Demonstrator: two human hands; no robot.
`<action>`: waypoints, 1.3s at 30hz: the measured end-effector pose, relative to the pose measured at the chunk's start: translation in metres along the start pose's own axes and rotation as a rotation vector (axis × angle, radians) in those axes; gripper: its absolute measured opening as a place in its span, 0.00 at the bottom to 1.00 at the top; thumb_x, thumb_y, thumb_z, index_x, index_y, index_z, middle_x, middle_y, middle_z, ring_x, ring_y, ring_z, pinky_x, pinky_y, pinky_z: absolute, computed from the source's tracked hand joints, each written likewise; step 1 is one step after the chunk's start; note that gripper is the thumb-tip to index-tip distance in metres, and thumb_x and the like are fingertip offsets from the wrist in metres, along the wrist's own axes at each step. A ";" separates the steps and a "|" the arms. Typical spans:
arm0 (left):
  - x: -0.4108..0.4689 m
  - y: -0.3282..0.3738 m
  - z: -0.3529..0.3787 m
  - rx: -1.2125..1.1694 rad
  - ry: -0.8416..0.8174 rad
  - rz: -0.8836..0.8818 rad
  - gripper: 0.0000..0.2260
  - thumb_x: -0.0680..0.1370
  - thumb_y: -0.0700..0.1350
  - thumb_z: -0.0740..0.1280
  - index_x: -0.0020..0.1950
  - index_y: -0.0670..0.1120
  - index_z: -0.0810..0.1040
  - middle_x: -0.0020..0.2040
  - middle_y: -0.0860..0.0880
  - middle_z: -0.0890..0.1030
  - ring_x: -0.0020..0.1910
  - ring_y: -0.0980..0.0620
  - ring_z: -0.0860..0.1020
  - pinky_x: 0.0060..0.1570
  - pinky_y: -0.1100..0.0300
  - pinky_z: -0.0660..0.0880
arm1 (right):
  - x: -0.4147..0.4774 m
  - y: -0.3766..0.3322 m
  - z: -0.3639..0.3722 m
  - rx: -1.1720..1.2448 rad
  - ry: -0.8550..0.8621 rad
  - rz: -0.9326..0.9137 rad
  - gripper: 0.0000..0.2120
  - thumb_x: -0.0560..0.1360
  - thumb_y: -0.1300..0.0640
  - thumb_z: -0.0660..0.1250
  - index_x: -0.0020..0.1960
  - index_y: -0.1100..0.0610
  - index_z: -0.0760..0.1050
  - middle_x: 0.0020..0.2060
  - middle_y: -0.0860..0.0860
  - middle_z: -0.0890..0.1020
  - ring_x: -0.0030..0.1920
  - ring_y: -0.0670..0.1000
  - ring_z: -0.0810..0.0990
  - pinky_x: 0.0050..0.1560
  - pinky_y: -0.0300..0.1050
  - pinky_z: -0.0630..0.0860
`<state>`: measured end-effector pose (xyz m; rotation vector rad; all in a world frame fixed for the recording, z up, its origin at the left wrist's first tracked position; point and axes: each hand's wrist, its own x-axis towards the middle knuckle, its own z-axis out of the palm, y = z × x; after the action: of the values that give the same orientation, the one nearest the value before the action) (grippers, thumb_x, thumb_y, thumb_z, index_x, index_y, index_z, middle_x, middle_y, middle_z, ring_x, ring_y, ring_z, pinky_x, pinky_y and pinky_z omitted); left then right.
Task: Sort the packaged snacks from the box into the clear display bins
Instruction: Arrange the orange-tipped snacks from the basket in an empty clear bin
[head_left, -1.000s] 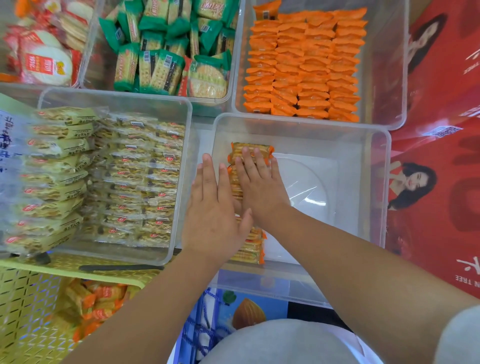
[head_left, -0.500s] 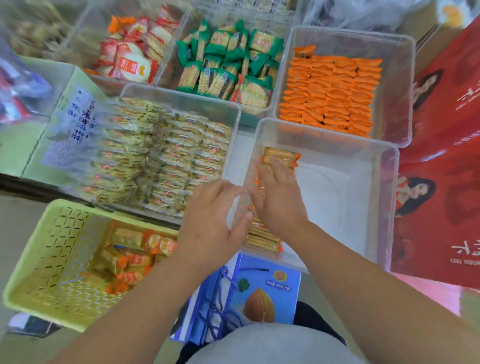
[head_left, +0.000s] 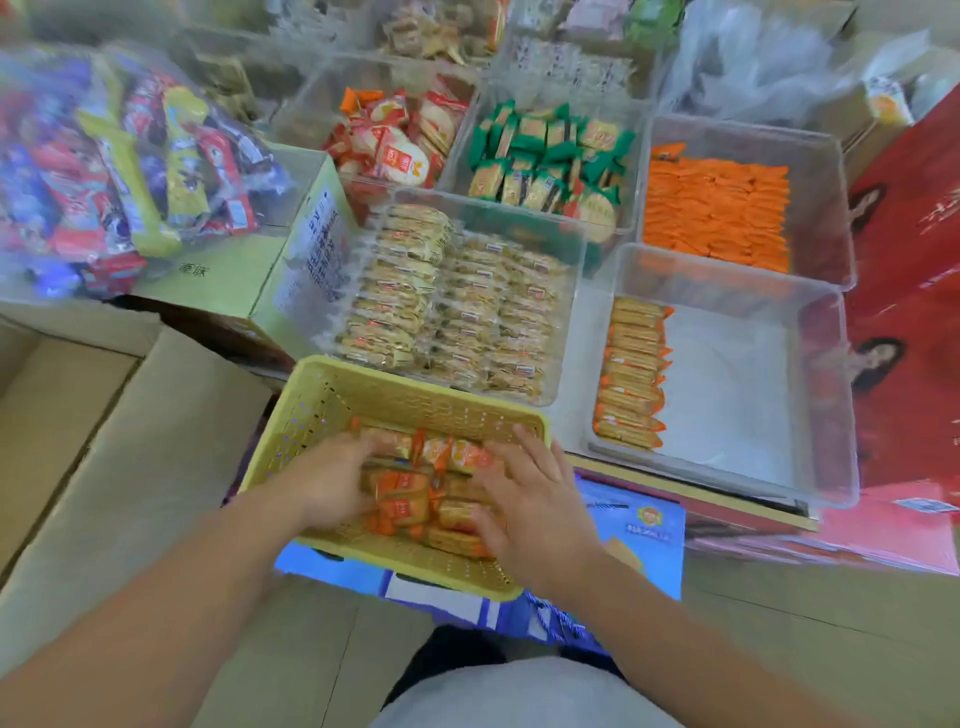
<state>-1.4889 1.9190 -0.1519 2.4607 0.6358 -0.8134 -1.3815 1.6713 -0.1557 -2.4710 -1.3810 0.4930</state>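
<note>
Both grips are down inside the yellow basket (head_left: 395, 387), on the loose pile of orange-wrapped packets (head_left: 402, 501) not yet sorted. My left grip (head_left: 332, 488) has its fingers bent over the left side of the pile. Motion blur prevents me from telling whether it is clenched on a packet or only cupped against it. My right grip (head_left: 530, 499) is released, fingers spread flat on the right side of the pile. The target clear bin (head_left: 727, 270) stands beyond and to the right of the basket, with one row of matching packets (head_left: 631, 374) along the wall nearest the basket. Hazard 1: the wrappers look slick, so a handful squeezed between two grips may shed packets during the lift, most likely onto the blue carton (head_left: 639, 525) just right of the basket. Hazard 2: the packets lie at mixed angles, so a hasty scoop would arrive unaligned and disturb the row. Hazard 3: the pale-wrapped packets (head_left: 457, 301) sit directly beyond the basket, so a short carry could misfile a packet among them.
</note>
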 end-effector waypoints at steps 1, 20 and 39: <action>0.003 -0.008 0.001 0.046 -0.064 -0.015 0.34 0.75 0.46 0.75 0.79 0.51 0.68 0.72 0.45 0.75 0.67 0.45 0.76 0.57 0.62 0.70 | -0.001 -0.002 0.005 -0.022 -0.037 0.014 0.21 0.80 0.39 0.55 0.66 0.45 0.77 0.75 0.46 0.68 0.81 0.55 0.49 0.75 0.53 0.35; 0.049 -0.027 0.029 0.206 -0.301 0.068 0.42 0.70 0.65 0.76 0.78 0.52 0.65 0.77 0.49 0.66 0.70 0.45 0.72 0.66 0.51 0.74 | 0.000 -0.013 0.013 -0.202 -0.138 0.129 0.22 0.79 0.39 0.55 0.63 0.47 0.79 0.66 0.46 0.76 0.77 0.57 0.57 0.77 0.58 0.57; 0.054 -0.029 0.024 -0.121 -0.429 -0.030 0.52 0.59 0.67 0.81 0.79 0.51 0.68 0.76 0.48 0.72 0.71 0.45 0.73 0.71 0.48 0.71 | -0.001 -0.014 0.011 -0.203 -0.145 0.137 0.21 0.78 0.39 0.55 0.61 0.46 0.79 0.64 0.44 0.76 0.75 0.56 0.60 0.74 0.58 0.63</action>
<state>-1.4763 1.9430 -0.2111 2.0785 0.5423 -1.2294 -1.3976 1.6783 -0.1604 -2.7568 -1.3824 0.5998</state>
